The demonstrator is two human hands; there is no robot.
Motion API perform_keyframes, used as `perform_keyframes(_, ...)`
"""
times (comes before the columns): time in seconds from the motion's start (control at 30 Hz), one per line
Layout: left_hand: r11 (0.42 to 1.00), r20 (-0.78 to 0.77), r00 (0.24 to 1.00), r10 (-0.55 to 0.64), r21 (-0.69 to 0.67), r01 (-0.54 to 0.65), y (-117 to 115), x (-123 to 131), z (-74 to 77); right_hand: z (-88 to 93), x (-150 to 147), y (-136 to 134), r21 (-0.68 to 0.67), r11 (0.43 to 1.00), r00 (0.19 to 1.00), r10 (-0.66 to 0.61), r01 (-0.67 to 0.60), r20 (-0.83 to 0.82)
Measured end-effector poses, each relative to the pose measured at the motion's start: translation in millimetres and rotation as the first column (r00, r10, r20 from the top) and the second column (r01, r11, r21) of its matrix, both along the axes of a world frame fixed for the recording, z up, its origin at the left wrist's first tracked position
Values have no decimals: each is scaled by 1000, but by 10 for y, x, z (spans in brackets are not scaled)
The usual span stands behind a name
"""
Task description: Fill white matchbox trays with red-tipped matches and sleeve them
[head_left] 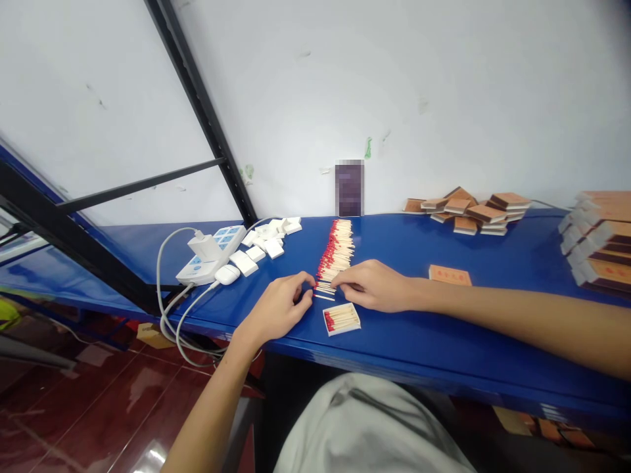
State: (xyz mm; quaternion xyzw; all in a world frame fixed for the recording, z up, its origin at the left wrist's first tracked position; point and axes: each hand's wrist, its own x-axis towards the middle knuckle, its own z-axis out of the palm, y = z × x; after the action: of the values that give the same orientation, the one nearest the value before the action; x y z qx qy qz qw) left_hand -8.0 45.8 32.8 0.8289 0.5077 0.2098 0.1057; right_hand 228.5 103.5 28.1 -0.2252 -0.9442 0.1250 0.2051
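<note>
A long row of red-headed matches (336, 253) runs across the blue table towards the wall, heads to the left. At its near end, my left hand (283, 305) has curled fingers against the red heads. Opposite it, my right hand (372, 286) presses its bent fingers on the plain ends of the same matches. Just in front of the row lies an open white matchbox tray (358, 324) holding several matches, which neither hand touches. One loose match (324, 297) lies between the row and the tray.
An orange matchbox sleeve (449, 275) lies beyond my right forearm. Brown matchboxes (486, 213) are heaped by the wall, with more stacked boxes (604, 246) at far right. White trays (266, 240), a power strip (211, 263) with cables and a black frame post (202, 98) stand left.
</note>
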Motion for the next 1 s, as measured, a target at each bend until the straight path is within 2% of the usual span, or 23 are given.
perform_keyframes(0.33, 1000, -4, 1000, 14, -2, -14, -11, 2, 13, 5, -13, 3, 42, 998, 997, -53, 51, 49)
perform_keyframes(0.73, 1000, -17, 1000, -20, -8, 20, -3, -4, 3, -19, -5, 26, 24, 1000, 999, 1, -2, 33)
perform_keyframes(1.0, 998, 0, 998, -60, -16, 60, 16, -27, -8, -26, 3, 73, -73, 997, 999, 41, -40, 13)
